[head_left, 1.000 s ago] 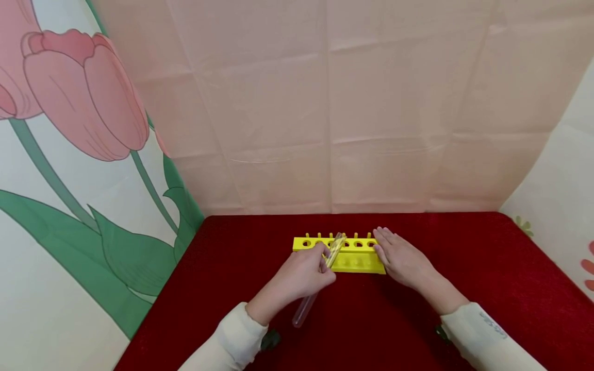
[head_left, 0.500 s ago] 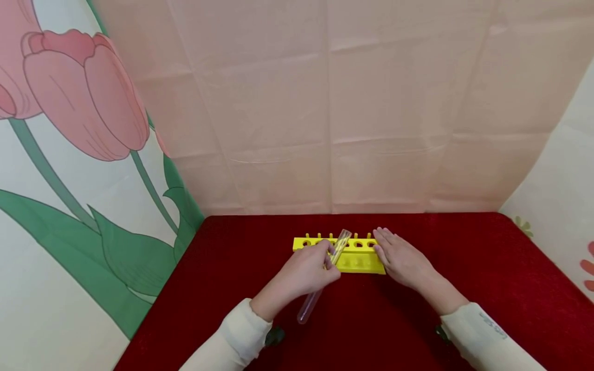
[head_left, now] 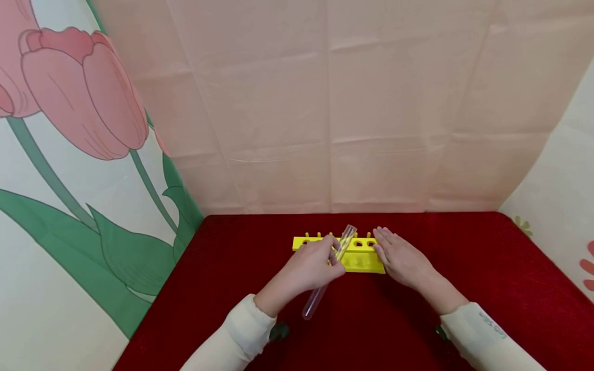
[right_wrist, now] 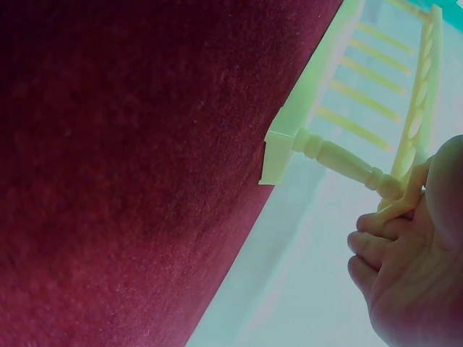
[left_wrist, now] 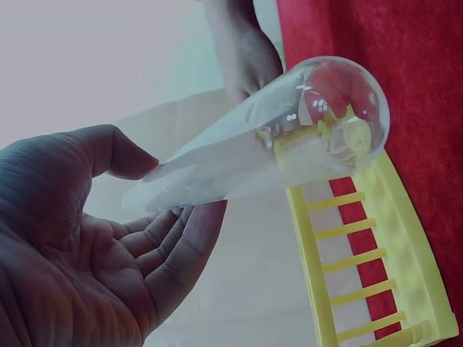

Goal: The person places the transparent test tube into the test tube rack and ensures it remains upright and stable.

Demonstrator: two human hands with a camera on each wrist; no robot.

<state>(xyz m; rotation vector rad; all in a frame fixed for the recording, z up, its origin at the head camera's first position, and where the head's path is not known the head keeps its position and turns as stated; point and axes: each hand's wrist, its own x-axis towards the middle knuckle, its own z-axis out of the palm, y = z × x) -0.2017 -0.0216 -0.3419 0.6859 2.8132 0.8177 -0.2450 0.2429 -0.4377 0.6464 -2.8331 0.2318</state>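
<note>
In the head view my left hand pinches a clear test tube between thumb and fingers. The tube slants, its rounded end low toward me and its open end up in front of the rack. That rounded end points at the camera in the left wrist view, past my left thumb and fingers. Behind the tube stands a yellow test tube rack with a row of holes and upright pegs at the back. My right hand rests against the rack's right end, fingers straight. In the right wrist view it touches the top plate's corner.
A dark red cloth covers the table. A pale pink curtain hangs behind its back edge, and a tulip-printed sheet closes off the left side. A white sheet hangs at the right.
My left hand has moved slightly right and away from me with the test tube, whose open end now reaches above the rack's top plate. My right hand and the rack stay in place.
</note>
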